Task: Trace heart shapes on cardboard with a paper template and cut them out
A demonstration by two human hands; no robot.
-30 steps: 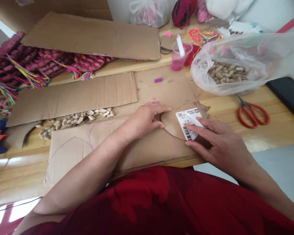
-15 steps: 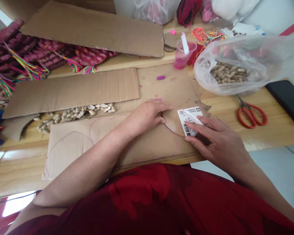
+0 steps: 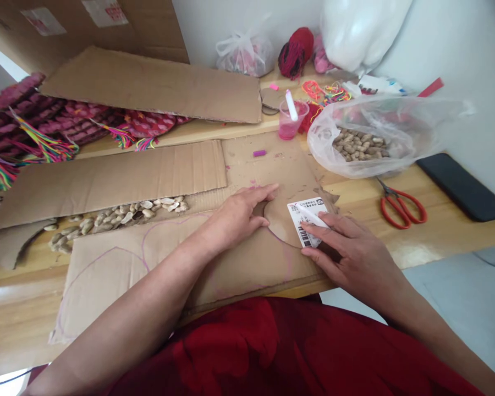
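Note:
My right hand has its thumb and fingers closed on a white marker, whose tip points up and left. The marker lies over a printed white label with a barcode. That label is on a cardboard piece with a curved edge, which rests on a larger cardboard sheet. Purple curved outlines run across the sheet. My left hand lies on the cardboard at the curved piece's left side, fingers stretched and thumb apart, holding nothing.
Red-handled scissors and a black phone lie at right. Behind them sits a plastic bag of peanuts. A plastic cup holds another white marker near a purple cap. Loose peanuts lie beside a cardboard strip.
The camera has tilted up, so the table appears lower and further left. Both hands keep nearly the same places on the cardboard, with the marker still in my right hand.

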